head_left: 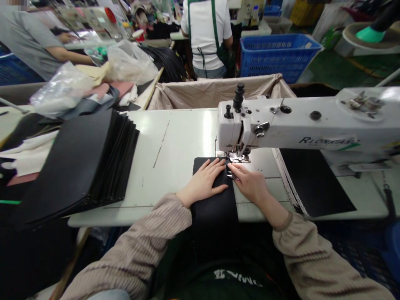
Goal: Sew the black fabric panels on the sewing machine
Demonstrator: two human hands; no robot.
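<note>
A black panel [215, 216] lies on the pale table beneath the needle area of a white sewing machine [265, 121] and hangs over the front edge. My left hand [204, 182] rests flat on the panel with its fingers spread, thumb to the right. My right hand [250, 181] is at the panel's right edge, close to the presser foot [239, 158]. Its fingers are closed around small metal snips [230, 175], whose pointed blades stick out to the left over the panel.
A tall stack of black panels [90, 162] stands on the left, with plastic bags [128, 62] behind it. More black sheets [315, 183] lie right, under the machine arm. Beyond the table are a blue crate [278, 54] and two people.
</note>
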